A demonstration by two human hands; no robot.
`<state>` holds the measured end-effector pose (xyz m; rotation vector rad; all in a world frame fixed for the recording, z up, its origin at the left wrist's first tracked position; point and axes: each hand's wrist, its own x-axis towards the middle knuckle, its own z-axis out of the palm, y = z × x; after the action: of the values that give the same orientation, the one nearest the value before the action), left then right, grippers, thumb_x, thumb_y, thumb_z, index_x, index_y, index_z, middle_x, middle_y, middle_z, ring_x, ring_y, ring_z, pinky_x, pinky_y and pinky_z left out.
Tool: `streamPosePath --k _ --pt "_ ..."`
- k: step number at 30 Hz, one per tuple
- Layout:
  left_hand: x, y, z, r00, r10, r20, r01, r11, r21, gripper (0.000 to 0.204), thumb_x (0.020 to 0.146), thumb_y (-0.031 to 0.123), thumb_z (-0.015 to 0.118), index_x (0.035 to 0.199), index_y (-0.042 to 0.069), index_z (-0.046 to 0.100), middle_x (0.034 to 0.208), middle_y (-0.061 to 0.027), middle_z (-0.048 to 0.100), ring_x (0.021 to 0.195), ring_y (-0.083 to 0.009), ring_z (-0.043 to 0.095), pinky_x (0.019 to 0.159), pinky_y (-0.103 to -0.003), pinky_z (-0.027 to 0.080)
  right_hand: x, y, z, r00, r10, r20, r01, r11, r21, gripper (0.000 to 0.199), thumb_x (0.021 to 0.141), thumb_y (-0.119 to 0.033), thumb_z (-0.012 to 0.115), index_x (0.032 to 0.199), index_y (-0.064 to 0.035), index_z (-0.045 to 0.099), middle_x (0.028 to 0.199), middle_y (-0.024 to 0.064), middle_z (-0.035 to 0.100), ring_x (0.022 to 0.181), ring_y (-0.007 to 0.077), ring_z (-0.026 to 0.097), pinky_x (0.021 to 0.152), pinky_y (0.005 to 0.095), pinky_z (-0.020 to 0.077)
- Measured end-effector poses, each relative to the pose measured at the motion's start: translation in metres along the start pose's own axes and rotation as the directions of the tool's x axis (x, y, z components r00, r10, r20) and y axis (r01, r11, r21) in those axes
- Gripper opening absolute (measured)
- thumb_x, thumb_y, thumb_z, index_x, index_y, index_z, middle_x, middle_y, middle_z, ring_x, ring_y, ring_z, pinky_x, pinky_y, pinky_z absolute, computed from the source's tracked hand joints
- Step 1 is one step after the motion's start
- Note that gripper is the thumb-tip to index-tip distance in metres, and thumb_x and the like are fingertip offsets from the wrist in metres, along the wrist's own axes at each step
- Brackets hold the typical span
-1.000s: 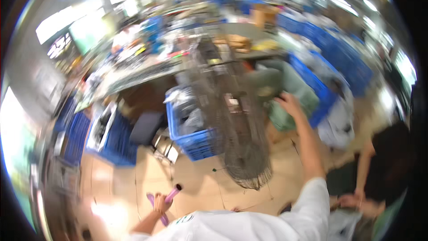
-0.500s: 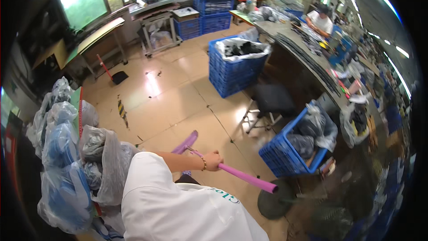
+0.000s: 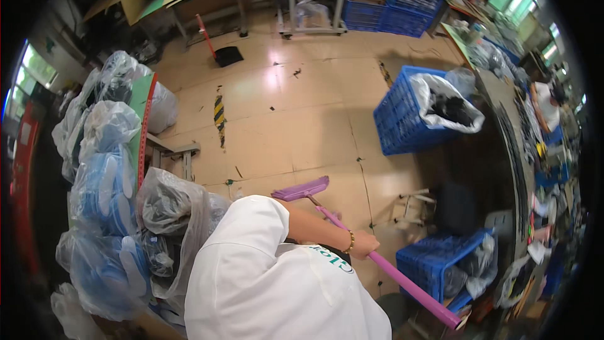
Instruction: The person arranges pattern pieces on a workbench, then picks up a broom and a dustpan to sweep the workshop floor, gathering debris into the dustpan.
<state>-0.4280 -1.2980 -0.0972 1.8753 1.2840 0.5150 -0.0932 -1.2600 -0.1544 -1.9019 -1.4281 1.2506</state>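
Note:
My left hand [image 3: 363, 245] reaches across my body, its fingers wrapped round the pink handle of a broom [image 3: 409, 286]. The handle slants from the lower right up to a wide purple broom head [image 3: 302, 189], which is low over the tiled floor [image 3: 296, 145]; whether it touches cannot be made out. Small dark scraps [image 3: 297, 73] lie on the tiles beyond the head. A black dustpan [image 3: 229, 56] with an upright red handle stands farther off. My right hand is out of sight.
Bagged blue-and-white insoles [image 3: 113, 195] and grey plastic bags [image 3: 167, 208] crowd the left. On the right are a lined blue crate [image 3: 396, 113], a dark stool [image 3: 454, 208] and a tipped blue crate [image 3: 434, 264]. A person [image 3: 546, 107] works at the long bench [image 3: 503, 113].
My view has swung leftward and down, so the room's contents sit farther right. The broom and my left hand appear farther right in the picture, the grip unchanged.

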Motion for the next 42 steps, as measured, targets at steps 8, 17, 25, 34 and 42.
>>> streamPosePath --k 8,17,25,34,42 --pt "0.001 -0.124 -0.154 0.882 -0.395 -0.257 0.396 0.917 -0.049 0.011 0.065 0.016 0.059 0.069 0.007 0.057 0.070 -0.0144 0.057 0.068 -0.0314 0.056 0.057 -0.040 0.046 0.081 -0.353 0.138 0.666 -0.558 0.495 0.130 0.740 0.659 0.067 0.083 -0.056 0.026 0.118 -0.0007 0.038 0.108 0.0117 0.048 0.096 0.0204 0.045 0.090 0.0344 0.0297" --pt "-0.142 -0.271 -0.328 0.541 -0.579 -0.610 0.606 0.771 -0.194 0.010 0.064 0.015 0.055 0.059 0.007 0.055 0.060 -0.0126 0.054 0.061 -0.0316 0.055 0.054 -0.040 0.044 -0.004 -0.569 0.413 -0.164 -0.883 0.439 -0.007 0.446 0.895 0.049 0.068 -0.052 0.053 0.068 -0.0036 0.048 0.061 0.0108 0.055 0.055 0.0234 0.053 0.054 0.0337 0.0371" --pt "-0.345 -0.447 -0.368 0.335 -0.657 -0.676 0.722 0.640 -0.264 0.015 0.059 0.018 0.064 0.066 0.006 0.058 0.073 -0.0127 0.057 0.074 -0.0302 0.055 0.063 -0.038 0.045 -0.072 -0.551 0.623 0.261 -0.646 0.717 0.308 0.760 0.573 0.011 0.071 -0.004 0.051 0.062 0.0024 0.052 0.058 0.0088 0.051 0.051 0.0139 0.047 0.050 0.0264 0.0380" --pt "-0.497 -0.602 -0.312 0.084 -0.848 -0.523 0.936 0.247 -0.250 0.018 0.056 0.013 0.070 0.071 0.015 0.061 0.091 -0.0104 0.057 0.095 -0.0277 0.048 0.079 -0.035 0.040 -0.101 -0.486 0.822 -0.376 -0.441 0.815 0.501 0.642 0.580 0.011 0.071 0.004 0.056 0.066 0.0014 0.047 0.069 0.0119 0.051 0.077 0.0230 0.055 0.080 0.0336 0.0401" --pt "-0.240 -0.552 -0.402 0.661 -0.573 -0.484 0.433 0.818 -0.378 0.011 0.059 0.020 0.060 0.059 0.009 0.058 0.055 -0.0140 0.053 0.054 -0.0315 0.053 0.051 -0.042 0.040 0.029 -0.706 0.679 -0.133 -0.345 0.929 0.665 0.664 0.342 0.007 0.061 0.005 0.054 0.057 0.0020 0.049 0.061 0.0115 0.055 0.062 0.0223 0.058 0.069 0.0384 0.0453"
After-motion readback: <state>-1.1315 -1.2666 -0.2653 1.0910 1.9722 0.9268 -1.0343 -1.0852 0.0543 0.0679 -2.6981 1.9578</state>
